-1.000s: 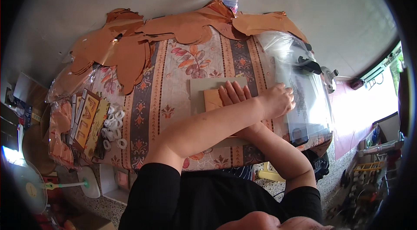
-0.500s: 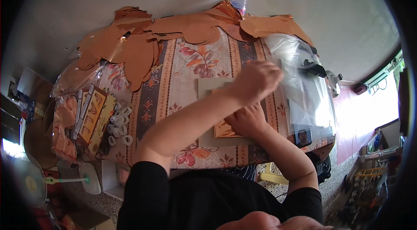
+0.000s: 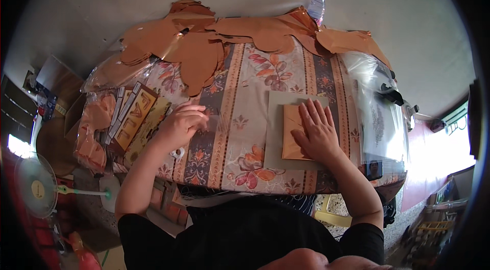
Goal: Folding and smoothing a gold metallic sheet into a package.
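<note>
My right hand (image 3: 319,135) lies flat, fingers spread, on a copper-orange rectangular packet (image 3: 291,140). Under the packet is a larger grey-beige board (image 3: 274,130) on the patterned tablecloth (image 3: 245,112). Over the left part of the table, my left hand (image 3: 185,123) has its fingers curled together. A faint, see-through piece of film (image 3: 215,123) shows at its fingertips, hard to make out. Close below that hand is a white ring (image 3: 177,153); my hand and forearm cover most of the others.
Copper-brown scalloped sheets (image 3: 194,61) lie along the table's back edge, with a water bottle (image 3: 316,9) behind. Clear plastic bags (image 3: 380,117) and a phone (image 3: 374,169) are at right. Printed cards (image 3: 133,119) and bagged orange pieces (image 3: 97,130) lie left. A fan (image 3: 37,188) stands beyond.
My left hand has swung from the right, above my right hand, over to the left side. My right hand now lies flatter on the packet. The whole view has shifted leftward.
</note>
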A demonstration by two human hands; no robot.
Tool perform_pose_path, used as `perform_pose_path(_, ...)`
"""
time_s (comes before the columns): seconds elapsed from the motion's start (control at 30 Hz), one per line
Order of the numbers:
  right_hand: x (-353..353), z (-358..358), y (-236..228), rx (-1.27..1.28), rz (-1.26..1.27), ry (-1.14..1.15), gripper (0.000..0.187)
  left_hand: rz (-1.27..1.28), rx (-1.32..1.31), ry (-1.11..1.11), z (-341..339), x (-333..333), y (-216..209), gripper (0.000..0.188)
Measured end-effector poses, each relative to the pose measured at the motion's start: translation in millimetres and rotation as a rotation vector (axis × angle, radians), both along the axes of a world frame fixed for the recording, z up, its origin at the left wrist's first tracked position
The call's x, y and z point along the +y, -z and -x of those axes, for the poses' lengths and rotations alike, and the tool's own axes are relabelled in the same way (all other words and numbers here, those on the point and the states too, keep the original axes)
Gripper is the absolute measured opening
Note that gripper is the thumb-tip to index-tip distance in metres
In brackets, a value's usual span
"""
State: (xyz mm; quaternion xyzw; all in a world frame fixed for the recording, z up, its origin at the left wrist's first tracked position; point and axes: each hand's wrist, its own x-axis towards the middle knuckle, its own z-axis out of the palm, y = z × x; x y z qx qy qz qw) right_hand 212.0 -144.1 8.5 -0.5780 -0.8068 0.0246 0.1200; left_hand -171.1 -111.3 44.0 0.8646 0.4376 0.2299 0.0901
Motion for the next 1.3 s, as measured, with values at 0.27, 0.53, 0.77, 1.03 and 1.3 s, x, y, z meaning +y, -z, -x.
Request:
perform_pose_path(0.27,2,-2,1,-0.024,-0.005,0.016,0.071,0.392,0.036,0.130,8,8,-23,0.007)
perform_pose_path(0.53,1,1,1,-0.012,-0.052,-0.002,0.071,-0.056,0.164,0.140,-105,-46,33,0.055)
perform_pose_path(0.77,1,-1,0,-0.016,0.000,0.009,0.072,0.123,0.176,0.389,-61,-41,26,0.057)
perform_pose_path(1.03,1,-2,4,-0.012,-0.019,0.006,0.072,0.217,0.060,0.349,-52,-27,10,0.037)
perform_pose_path(1.3,0,-2,5,-0.015,-0.027,0.009,0.072,0.175,0.015,0.207,-84,-24,-5,0.031)
